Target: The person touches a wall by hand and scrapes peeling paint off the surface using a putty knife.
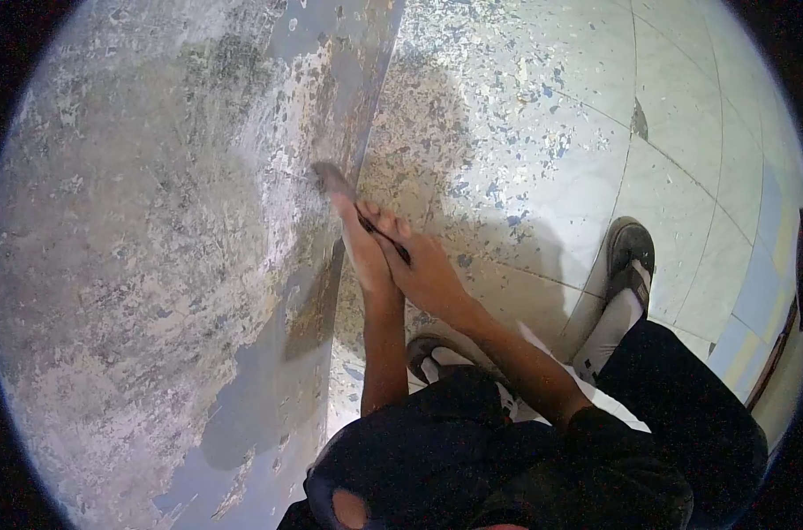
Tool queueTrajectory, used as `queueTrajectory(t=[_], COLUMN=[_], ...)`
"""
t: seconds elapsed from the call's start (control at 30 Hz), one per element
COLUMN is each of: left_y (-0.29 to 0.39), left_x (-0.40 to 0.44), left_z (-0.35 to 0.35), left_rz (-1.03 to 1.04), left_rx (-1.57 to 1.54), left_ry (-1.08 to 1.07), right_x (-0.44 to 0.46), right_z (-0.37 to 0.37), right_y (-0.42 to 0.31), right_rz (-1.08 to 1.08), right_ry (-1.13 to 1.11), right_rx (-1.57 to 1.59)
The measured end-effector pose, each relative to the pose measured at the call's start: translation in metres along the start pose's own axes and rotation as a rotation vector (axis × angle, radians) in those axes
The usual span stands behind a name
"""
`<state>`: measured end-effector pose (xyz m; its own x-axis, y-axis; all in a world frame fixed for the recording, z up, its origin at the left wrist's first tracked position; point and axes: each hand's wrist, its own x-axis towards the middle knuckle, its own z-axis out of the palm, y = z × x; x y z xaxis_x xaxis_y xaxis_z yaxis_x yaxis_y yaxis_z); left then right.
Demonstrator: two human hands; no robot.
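Both my hands are closed together on a scraper (331,174) with a dark handle, held low beside the wall. My left hand (366,256) lies along the wall side of it, fingers stretched towards the blade end. From the other side my right hand (426,272) wraps round the handle, its fingers curled over the top. The blade end is blurred and meets the wall (154,221) or lies very close to it. The wall carries patches of grey-blue paint among rough, bare, whitish areas.
Paint flakes (507,106) lie scattered over the pale tiled floor (684,97), thickest along the wall's foot. My shoes (631,252) stand on the tiles, one close to the wall. Another wall with blue and yellow patches (754,265) is at the far right.
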<state>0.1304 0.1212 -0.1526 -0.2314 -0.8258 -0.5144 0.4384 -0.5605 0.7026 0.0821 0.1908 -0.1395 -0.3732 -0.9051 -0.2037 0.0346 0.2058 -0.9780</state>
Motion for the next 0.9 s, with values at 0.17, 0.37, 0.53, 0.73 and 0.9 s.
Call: queueTrajectory(t=[0.17, 0.37, 0.53, 0.73, 0.9], left_y=[0.008, 0.011, 0.016, 0.009, 0.028], left_x=[0.035, 0.012, 0.059, 0.009, 0.019], left_z=[0.046, 0.012, 0.058, 0.061, 0.052], left_rz=[-0.076, -0.067, -0.013, -0.067, -0.054], left_rx=[0.147, 0.001, 0.294, 0.099, 0.054], left_ry=[-0.129, -0.247, -0.128, -0.07, -0.082], right_x=[0.057, 0.01, 0.079, 0.032, 0.037], right_z=[-0.005, -0.008, -0.009, -0.033, -0.007], right_y=[0.017, -0.025, 0.011, -0.017, -0.032], right_rz=[-0.216, 0.006, -0.183, -0.171, -0.263], right_ry=[0.249, 0.077, 0.277, 0.186, 0.235], right_rx=[0.09, -0.144, -0.023, -0.112, 0.105])
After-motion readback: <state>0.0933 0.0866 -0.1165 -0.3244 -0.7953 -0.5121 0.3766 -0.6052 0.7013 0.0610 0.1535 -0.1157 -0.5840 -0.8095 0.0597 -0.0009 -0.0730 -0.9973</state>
